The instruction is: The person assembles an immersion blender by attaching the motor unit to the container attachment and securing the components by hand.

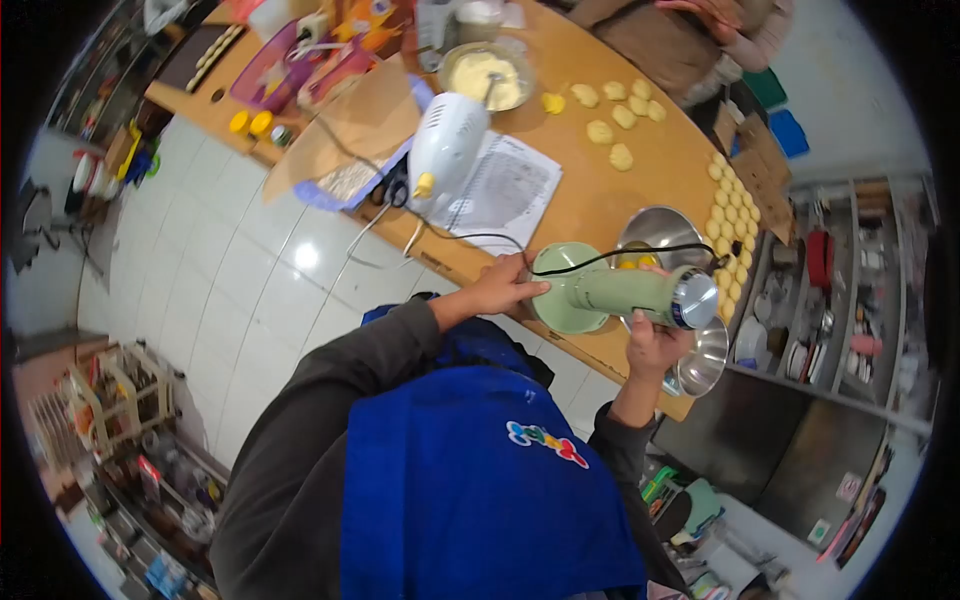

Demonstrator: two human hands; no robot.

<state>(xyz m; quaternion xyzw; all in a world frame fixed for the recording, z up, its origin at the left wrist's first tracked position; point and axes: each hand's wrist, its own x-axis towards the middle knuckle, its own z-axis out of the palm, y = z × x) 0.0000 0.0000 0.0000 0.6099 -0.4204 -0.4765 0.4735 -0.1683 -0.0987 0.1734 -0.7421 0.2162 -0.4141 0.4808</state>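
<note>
We find the right hand (655, 347) closed around a pale green cylindrical appliance (622, 291) with a silver end; the thumb lies on the near side and fingertips show on the far side. The appliance's other end is over a light green bowl (556, 317) at the table's edge; we cannot tell whether the two touch. The left hand (500, 288) holds this bowl by its rim, thumb over the edge; how firmly, we cannot tell. A black cord (590, 264) passes above the bowl.

Beside the appliance we note a steel bowl (662, 224) containing yellow yolks, partly hidden, and a second steel bowl (709, 358) near the right hand. On the wooden table (585, 205) we record an open notebook (512, 190), a white hand mixer (445, 140) overlapping it in view, a bowl of pale yellow mixture (487, 75), loose dough pieces (624, 117) and rows of dough balls (731, 215). Another person's hand (712, 14) shows at the far side.
</note>
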